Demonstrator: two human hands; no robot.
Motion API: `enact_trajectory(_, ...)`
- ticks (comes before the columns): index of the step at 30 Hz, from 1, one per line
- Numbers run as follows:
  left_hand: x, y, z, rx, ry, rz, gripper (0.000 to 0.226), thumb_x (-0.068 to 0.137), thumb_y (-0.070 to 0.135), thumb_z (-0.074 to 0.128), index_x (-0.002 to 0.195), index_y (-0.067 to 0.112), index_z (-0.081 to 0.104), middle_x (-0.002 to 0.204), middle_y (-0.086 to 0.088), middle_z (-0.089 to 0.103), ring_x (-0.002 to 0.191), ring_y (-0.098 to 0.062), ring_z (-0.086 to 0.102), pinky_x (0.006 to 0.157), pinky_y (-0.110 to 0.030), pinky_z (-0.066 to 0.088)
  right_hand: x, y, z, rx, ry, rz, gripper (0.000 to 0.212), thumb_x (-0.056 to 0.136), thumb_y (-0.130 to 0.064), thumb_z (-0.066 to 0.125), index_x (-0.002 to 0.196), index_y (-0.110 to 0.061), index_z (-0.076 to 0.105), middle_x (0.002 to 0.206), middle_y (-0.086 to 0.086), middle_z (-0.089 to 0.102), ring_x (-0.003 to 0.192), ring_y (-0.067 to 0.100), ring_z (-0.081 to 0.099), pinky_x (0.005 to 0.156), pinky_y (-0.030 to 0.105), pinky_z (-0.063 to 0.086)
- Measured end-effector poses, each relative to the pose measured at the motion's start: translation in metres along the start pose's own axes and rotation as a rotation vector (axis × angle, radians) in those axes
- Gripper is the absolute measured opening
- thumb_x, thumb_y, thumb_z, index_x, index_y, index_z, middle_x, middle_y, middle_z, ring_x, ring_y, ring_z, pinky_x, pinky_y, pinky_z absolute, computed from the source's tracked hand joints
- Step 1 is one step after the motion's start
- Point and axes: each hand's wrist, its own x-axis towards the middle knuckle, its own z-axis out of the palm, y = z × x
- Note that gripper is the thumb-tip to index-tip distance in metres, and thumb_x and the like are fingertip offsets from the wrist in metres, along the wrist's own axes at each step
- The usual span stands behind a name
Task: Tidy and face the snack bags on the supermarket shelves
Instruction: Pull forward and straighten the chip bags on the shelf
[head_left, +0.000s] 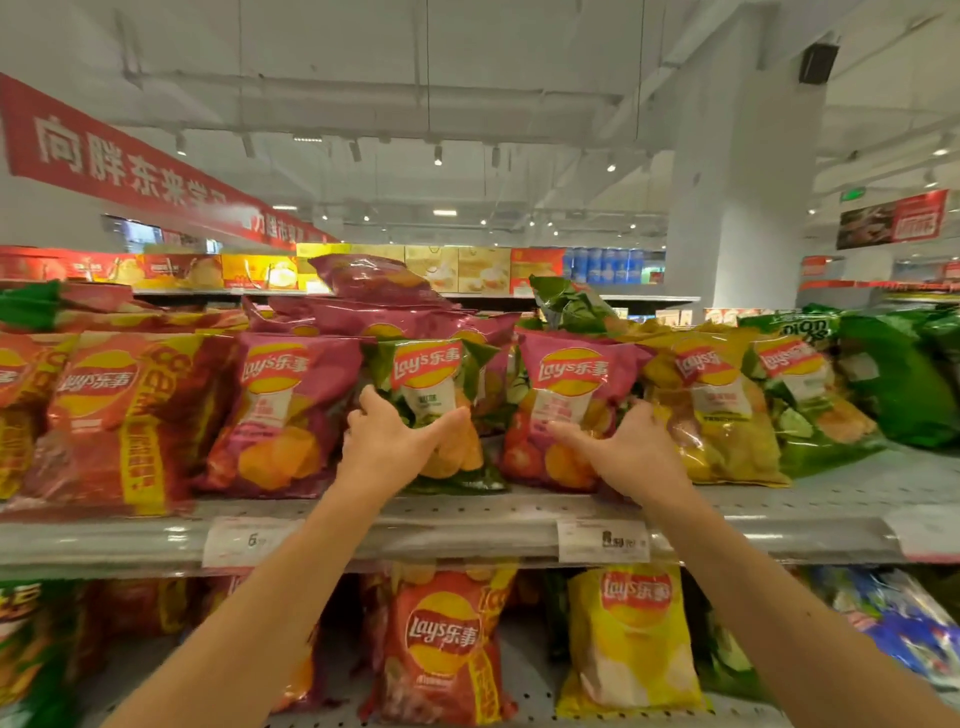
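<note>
Upper shelf (831, 512) of Lay's crisps: the left hand (387, 441) grips the green Lay's bag (431, 374) at the shelf's middle, thumb and fingers curled around its lower front; the right hand (626, 452) lies with fingers spread against the pink Lay's bag (569, 395) standing just beside the green one, right of it

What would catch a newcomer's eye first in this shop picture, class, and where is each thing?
Two bare forearms reach up from below to the upper shelf: the left hand holds a glossy green Lay's crisp bag at centre, and the right hand rests on the pink Lay's crisp bag beside it. A long red banner with white characters hangs upper left.
</note>
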Motion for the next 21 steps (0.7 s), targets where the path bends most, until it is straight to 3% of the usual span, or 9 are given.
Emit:
enact_trajectory(3,0.011,-0.003,0.000,-0.031,-0.107,-0.099,0.161,0.029,0.090,0.068,0.155,0.005,0.013,0.150,-0.012,0.042,0.133,-0.031,0.046,0.103,-0.038,0.043,0.016,-0.003,0.003,0.130,-0.150,0.054,0.128,0.052,-0.082,0.079,0.150,-0.010,0.035,0.141,0.007,0.057,0.115,0.025,0.060,0.100,0.042,0.052)
enact_trajectory(7,0.021,-0.014,-0.001,-0.096,-0.207,-0.083,0.146,0.022,0.087,0.078,0.143,0.012,0.044,0.127,-0.003,0.063,0.115,-0.022,0.060,0.103,-0.043,0.049,0.027,-0.007,0.014,0.221,-0.217,0.056,0.123,0.053,-0.073,0.085,0.150,-0.012,0.041,0.141,0.005,0.058,0.127,0.026,0.056,0.107,0.045,0.049)
enact_trajectory(10,0.025,-0.020,0.000,-0.121,-0.217,-0.043,0.138,0.025,0.085,0.081,0.138,0.014,0.048,0.124,-0.002,0.065,0.112,-0.021,0.063,0.101,-0.043,0.051,0.031,-0.007,0.022,0.250,-0.186,0.054,0.112,0.062,-0.060,0.090,0.148,-0.010,0.038,0.140,0.009,0.057,0.127,0.029,0.056,0.107,0.047,0.049)
enact_trajectory(13,0.023,-0.022,0.001,-0.159,-0.202,-0.017,0.132,0.024,0.084,0.083,0.134,0.016,0.052,0.122,-0.002,0.066,0.111,-0.021,0.064,0.100,-0.043,0.052,0.031,-0.007,0.026,0.202,-0.124,0.005,0.115,0.069,-0.055,0.088,0.153,-0.009,0.023,0.144,0.011,0.052,0.130,0.033,0.054,0.107,0.050,0.047)
enact_trajectory(16,0.022,-0.018,0.002,-0.198,-0.202,-0.005,0.131,0.022,0.081,0.084,0.132,0.018,0.052,0.122,-0.001,0.066,0.111,-0.020,0.063,0.100,-0.043,0.052,0.027,-0.007,0.022,0.145,-0.054,-0.062,0.104,0.071,-0.054,0.086,0.147,-0.015,0.027,0.140,0.009,0.054,0.128,0.033,0.055,0.104,0.050,0.049)
enact_trajectory(21,0.020,-0.009,0.007,-0.267,-0.179,-0.005,0.124,0.025,0.074,0.089,0.130,0.018,0.052,0.120,-0.001,0.067,0.110,-0.020,0.064,0.100,-0.043,0.052,0.024,-0.001,-0.007,0.113,0.047,-0.169,0.079,0.072,-0.048,0.086,0.128,-0.021,0.036,0.109,-0.005,0.055,0.113,0.030,0.063,0.089,0.041,0.051)
